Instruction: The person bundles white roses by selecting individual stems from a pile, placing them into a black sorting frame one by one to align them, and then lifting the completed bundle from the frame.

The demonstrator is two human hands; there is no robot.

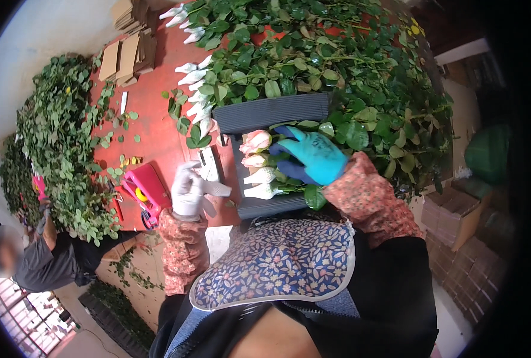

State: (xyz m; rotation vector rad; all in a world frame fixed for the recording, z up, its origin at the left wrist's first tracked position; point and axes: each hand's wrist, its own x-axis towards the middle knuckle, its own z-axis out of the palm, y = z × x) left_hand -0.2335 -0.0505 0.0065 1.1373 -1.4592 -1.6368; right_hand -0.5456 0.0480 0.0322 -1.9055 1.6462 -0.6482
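Observation:
My left hand (pixel 191 190), in a white glove, hovers over the table's near edge, left of a dark ribbed holder (pixel 271 113). Its fingers are loosely bent and apart, with nothing visible in them. In the holder lie a bare pink rose (pixel 256 142), a second pink rose (pixel 254 160), and below them two blooms in white net sleeves (pixel 261 175). My right hand (pixel 313 156), in a blue glove with darker fingertips, rests over the stems just behind these heads, its fingers spread. A white item with a dark mark (pixel 209 166) lies beside my left hand.
Leafy rose stems (pixel 313 65) cover the red table's (pixel 158 107) far and right parts, white-sleeved heads (pixel 195 77) leftward. A pink tape dispenser (pixel 146 188), cardboard pieces (pixel 128 56) and a leaf pile (pixel 62 143) lie left. Another person (pixel 56 256) stands there. Cardboard boxes (pixel 453 215) stand right.

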